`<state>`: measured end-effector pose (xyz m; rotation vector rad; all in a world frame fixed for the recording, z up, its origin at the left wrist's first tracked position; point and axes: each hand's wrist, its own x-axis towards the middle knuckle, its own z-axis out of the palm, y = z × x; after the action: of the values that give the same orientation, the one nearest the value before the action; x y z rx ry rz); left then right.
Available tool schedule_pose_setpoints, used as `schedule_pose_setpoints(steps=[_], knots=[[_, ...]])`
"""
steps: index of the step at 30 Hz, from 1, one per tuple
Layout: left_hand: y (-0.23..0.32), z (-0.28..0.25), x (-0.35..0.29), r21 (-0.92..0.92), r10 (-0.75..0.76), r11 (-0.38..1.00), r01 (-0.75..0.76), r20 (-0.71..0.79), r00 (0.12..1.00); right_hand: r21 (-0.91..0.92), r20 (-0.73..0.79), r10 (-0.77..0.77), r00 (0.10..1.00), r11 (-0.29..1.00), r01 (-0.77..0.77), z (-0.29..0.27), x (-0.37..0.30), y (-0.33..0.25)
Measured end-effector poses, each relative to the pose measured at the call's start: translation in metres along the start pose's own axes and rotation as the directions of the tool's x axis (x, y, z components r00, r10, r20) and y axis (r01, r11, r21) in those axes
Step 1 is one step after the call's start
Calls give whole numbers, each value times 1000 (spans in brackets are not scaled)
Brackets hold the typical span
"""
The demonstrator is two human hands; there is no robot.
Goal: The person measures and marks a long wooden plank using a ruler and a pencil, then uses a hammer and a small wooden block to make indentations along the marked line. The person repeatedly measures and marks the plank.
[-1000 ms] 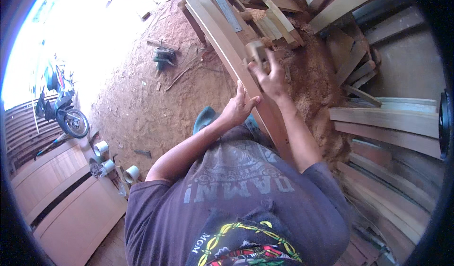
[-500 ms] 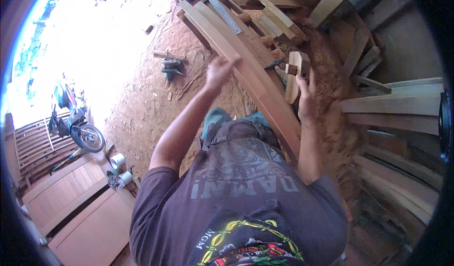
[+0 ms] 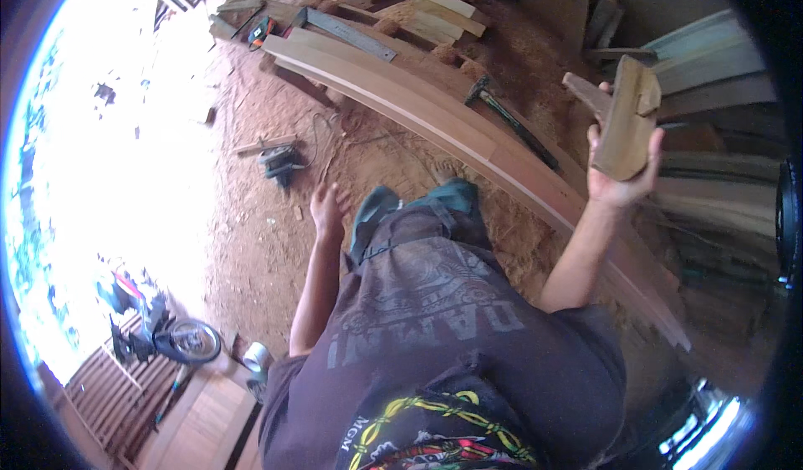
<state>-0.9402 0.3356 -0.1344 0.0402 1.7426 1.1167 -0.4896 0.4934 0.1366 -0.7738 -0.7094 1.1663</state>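
My right hand (image 3: 617, 187) holds a wooden hand plane (image 3: 623, 131), raised at the right above the bench, its rounded end resting in the palm. A wooden handle sticks out on its left side. My left hand (image 3: 329, 206) hangs free beside my left thigh with its fingers apart, touching nothing. Between the hands runs a long reddish wooden beam (image 3: 468, 140) lying across the bench (image 3: 435, 68). A hammer (image 3: 514, 123) with a dark handle lies just behind the beam. Farther off are a metal square (image 3: 347, 33) and an orange and black tape measure (image 3: 261, 31).
A power tool (image 3: 280, 165) sits on the dirt floor with its cord trailing. Offcuts (image 3: 431, 6) and shavings lie behind the bench. Stacked boards (image 3: 711, 94) line the right side. A motorbike (image 3: 171, 336), a white pot (image 3: 257, 356) and wooden panels (image 3: 196, 416) stand at lower left.
The plane has been lifted in my right hand, outward to the right, and turned over, leaving the hammer in view. My left hand has come off the beam and dropped beside my leg.
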Motion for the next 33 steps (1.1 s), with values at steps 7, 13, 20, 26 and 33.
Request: schedule_pose_setpoints(steps=[7, 13, 20, 26, 33], knots=[[42, -21, 29, 220, 177, 945, -242, 278, 944, -171, -338, -136, 931, 982, 81, 27, -67, 46], [197, 53, 58, 415, 705, 183, -891, 577, 413, -338, -611, -400, 683, 912, 232, 36, -86, 45], [280, 133, 45, 128, 333, -526, -841, 941, -65, -429, -647, -480, 592, 871, 238, 41, -79, 60], [311, 173, 78, -56, -74, -399, -915, 997, -29, -647, -718, -648, 255, 756, 99, 48, -135, 75], [324, 219, 103, -404, -503, -252, -879, 831, -237, -682, -726, -682, 92, 695, -228, 135, -176, 170]])
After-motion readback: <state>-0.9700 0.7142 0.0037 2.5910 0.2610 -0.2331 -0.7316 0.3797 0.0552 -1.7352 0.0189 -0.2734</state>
